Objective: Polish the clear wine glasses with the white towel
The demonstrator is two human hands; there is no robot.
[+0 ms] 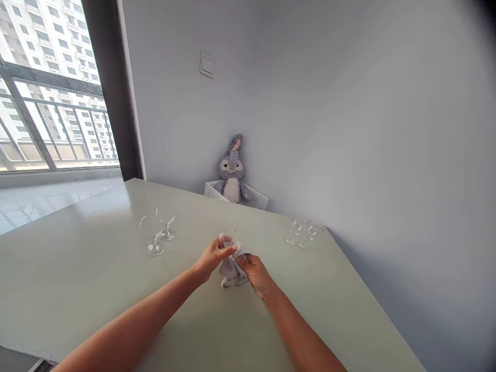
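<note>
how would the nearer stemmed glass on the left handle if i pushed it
The stemmed glass looks fragile, with thin clear walls. Its wide bowl on a slim stem suggests it would tip fairly easily if pushed. On the smooth, glossy tabletop, it may also slide.

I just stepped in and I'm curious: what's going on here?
A person is holding a stemmed glass wrapped partly in a grey cloth over a pale green table. Their left hand grips the glass's bowl through the cloth, and their right hand clasps the cloth lower down. Two more glasses stand to the left, and another two to the right. A stuffed rabbit sits in a white basket at the far end.
</note>
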